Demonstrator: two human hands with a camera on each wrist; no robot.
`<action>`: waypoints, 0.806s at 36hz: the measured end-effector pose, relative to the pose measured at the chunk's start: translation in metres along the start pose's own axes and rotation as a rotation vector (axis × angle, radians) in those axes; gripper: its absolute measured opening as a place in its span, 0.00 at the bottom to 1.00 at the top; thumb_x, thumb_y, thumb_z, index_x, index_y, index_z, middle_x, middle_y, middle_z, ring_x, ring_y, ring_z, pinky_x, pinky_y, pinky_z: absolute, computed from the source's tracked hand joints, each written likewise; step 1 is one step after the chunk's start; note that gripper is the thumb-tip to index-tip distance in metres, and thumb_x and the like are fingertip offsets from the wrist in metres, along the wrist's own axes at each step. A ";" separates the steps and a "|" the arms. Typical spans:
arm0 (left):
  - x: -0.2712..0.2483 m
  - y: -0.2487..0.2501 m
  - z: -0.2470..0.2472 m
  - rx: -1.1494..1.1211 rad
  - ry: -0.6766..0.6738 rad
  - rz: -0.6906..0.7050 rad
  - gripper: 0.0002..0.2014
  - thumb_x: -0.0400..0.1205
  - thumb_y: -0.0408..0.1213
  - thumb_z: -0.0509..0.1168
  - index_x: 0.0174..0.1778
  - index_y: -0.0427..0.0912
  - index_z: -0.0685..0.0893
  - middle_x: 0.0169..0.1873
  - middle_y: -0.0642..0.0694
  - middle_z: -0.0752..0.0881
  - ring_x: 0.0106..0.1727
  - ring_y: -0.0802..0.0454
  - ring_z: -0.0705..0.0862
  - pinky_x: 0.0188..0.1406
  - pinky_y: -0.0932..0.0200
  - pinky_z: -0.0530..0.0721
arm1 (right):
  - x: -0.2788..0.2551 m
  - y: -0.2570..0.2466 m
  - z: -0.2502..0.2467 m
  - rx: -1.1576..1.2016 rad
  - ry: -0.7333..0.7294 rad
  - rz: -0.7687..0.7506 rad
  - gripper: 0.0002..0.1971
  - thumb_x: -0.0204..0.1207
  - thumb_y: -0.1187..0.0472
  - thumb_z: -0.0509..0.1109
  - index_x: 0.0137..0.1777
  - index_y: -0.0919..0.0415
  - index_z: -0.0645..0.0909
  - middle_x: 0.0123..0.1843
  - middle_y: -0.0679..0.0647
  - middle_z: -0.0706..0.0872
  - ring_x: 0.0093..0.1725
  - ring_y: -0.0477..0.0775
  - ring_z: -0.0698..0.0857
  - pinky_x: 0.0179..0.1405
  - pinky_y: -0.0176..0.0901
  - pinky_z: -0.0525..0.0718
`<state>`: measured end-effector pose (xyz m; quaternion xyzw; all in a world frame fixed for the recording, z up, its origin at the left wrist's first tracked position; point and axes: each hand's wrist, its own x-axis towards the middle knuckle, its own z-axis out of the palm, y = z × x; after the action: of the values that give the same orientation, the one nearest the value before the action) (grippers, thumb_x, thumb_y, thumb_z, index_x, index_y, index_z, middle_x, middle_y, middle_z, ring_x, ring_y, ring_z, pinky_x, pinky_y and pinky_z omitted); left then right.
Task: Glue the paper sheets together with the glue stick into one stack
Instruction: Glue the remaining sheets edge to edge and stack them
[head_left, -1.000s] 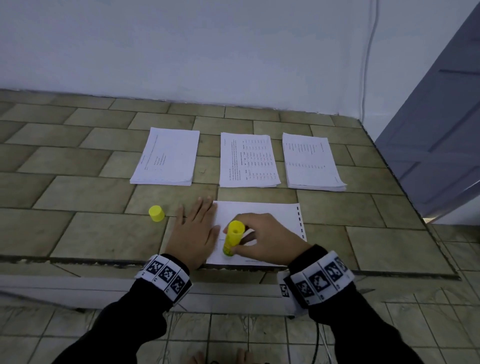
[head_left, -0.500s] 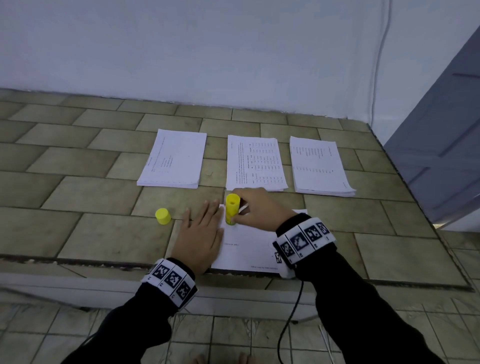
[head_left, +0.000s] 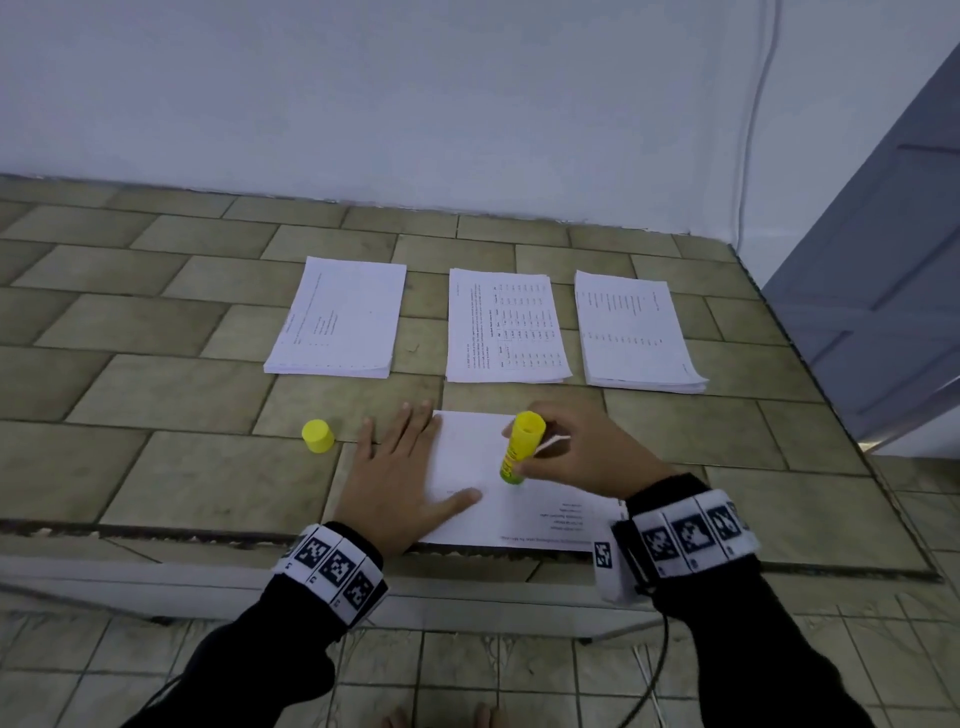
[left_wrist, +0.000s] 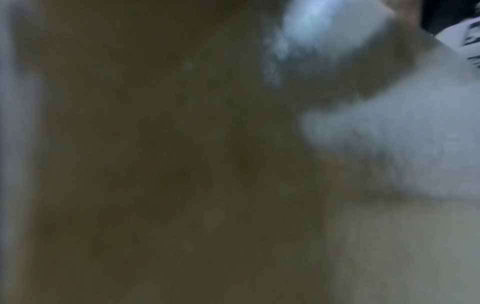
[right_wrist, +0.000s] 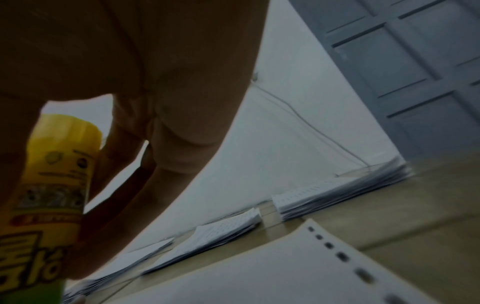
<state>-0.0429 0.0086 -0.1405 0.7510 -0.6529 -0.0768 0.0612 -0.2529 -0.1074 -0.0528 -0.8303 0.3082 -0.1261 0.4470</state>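
Observation:
A white paper sheet lies at the near edge of the tiled counter. My left hand lies flat on the sheet's left side, fingers straight. My right hand grips the yellow glue stick, which stands tip down on the middle of the sheet. The right wrist view shows the glue stick in my fingers and the sheet's punched edge. Its yellow cap stands on the tiles left of my left hand. The left wrist view is a blur.
Three stacks of printed sheets lie in a row behind: left stack, middle stack, right stack. A white wall rises behind the counter, and a grey door stands at the right. The floor lies below the counter's front edge.
My right hand drew the glue stick from the sheet's near part up to its far edge, then back to the middle. My left hand stayed pressed on the sheet.

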 end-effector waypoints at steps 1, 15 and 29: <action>0.000 -0.001 0.001 0.005 0.003 0.003 0.60 0.66 0.84 0.29 0.87 0.45 0.50 0.86 0.51 0.47 0.86 0.54 0.42 0.82 0.38 0.35 | -0.008 0.001 -0.001 0.031 -0.012 0.007 0.13 0.66 0.63 0.82 0.50 0.58 0.87 0.49 0.47 0.90 0.49 0.47 0.89 0.53 0.47 0.88; 0.001 -0.001 0.001 0.025 0.016 -0.007 0.59 0.67 0.83 0.35 0.87 0.44 0.51 0.86 0.50 0.47 0.86 0.53 0.42 0.83 0.37 0.38 | -0.026 0.002 0.003 0.044 -0.040 -0.053 0.13 0.68 0.67 0.80 0.53 0.59 0.88 0.50 0.46 0.89 0.48 0.45 0.87 0.48 0.36 0.88; -0.001 0.001 0.000 -0.006 0.013 -0.013 0.58 0.67 0.82 0.38 0.86 0.44 0.50 0.86 0.51 0.46 0.86 0.53 0.41 0.83 0.38 0.38 | 0.035 0.017 -0.020 -0.145 0.164 0.016 0.07 0.67 0.67 0.78 0.44 0.65 0.84 0.43 0.54 0.90 0.47 0.53 0.87 0.50 0.54 0.85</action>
<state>-0.0441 0.0091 -0.1400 0.7556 -0.6474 -0.0743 0.0670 -0.2424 -0.1497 -0.0581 -0.8448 0.3585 -0.1675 0.3602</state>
